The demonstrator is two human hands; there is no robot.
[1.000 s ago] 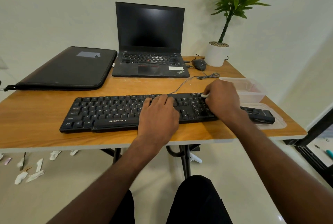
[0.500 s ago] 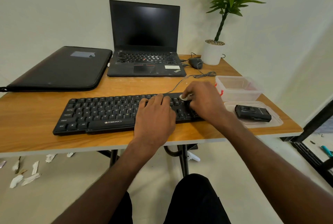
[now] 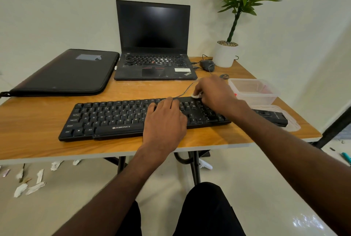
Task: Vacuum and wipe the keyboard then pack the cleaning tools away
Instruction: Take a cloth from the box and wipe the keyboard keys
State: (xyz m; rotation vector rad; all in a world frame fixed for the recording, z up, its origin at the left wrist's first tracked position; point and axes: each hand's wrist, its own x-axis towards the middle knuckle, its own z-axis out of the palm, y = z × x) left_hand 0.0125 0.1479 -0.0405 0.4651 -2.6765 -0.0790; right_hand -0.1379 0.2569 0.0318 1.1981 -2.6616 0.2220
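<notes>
White wipe (image 3: pixel 196 95) pinched in right hand (image 3: pixel 214 93) rubs keyboard (image 3: pixel 114 118) top edge, frame centre.
Left hand (image 3: pixel 165 122) presses flat; packing seems left.

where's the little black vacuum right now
In the head view the black vacuum lies on the clear lid at the table's right front corner, just right of the keyboard and in front of the clear container, partly hidden by the right forearm.

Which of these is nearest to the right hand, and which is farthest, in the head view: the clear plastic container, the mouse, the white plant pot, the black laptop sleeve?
From the right hand:
1. Clear plastic container, just to its right.
2. Mouse, behind it, beside the laptop.
3. White plant pot, at the back right corner.
4. Black laptop sleeve, far left of the table.
</notes>
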